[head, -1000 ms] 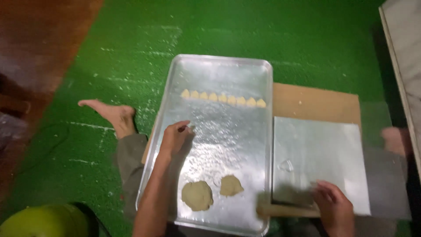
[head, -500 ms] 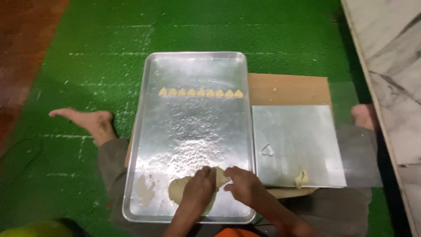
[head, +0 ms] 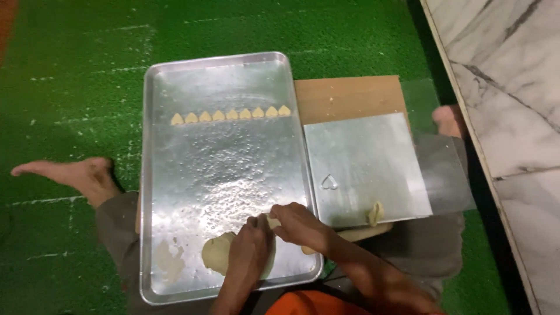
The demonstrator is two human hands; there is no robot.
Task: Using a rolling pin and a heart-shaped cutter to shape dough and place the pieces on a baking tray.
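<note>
Two hands, both yours, meet at the near edge of a large rectangular metal tray (head: 221, 169) that lies on green artificial turf (head: 76, 76). Your left hand (head: 249, 252) lies palm down with fingers loosely together on a flat round piece of pale dough (head: 217, 254), covering its right part; it presses on the dough rather than grasping it. Your right hand (head: 298, 224) sits just beside the left, its fingers curled and its fingertips touching the dough's upper right edge; you cannot tell whether it pinches the dough or only rests on it.

The dough lies inside the tray, near its front rim and a little right of the middle. Left of it, also in the tray, is a faint floury patch (head: 169, 261) where the metal looks smeared. Far up the tray, a straight row of small heart-shaped dough pieces (head: 230, 115) runs from left to right, well apart from your hands.

To the right of the tray, touching its side, a wooden board (head: 350, 96) carries a square metal sheet (head: 364, 166). On that sheet lie a small heart-shaped cutter (head: 329, 182) and, near the front edge, a small lump of dough (head: 374, 213). Your bare left foot (head: 70, 175) rests on the turf beside the tray, your right foot (head: 448, 119) beyond the board. A marble surface (head: 507, 87) fills the right edge.
</note>
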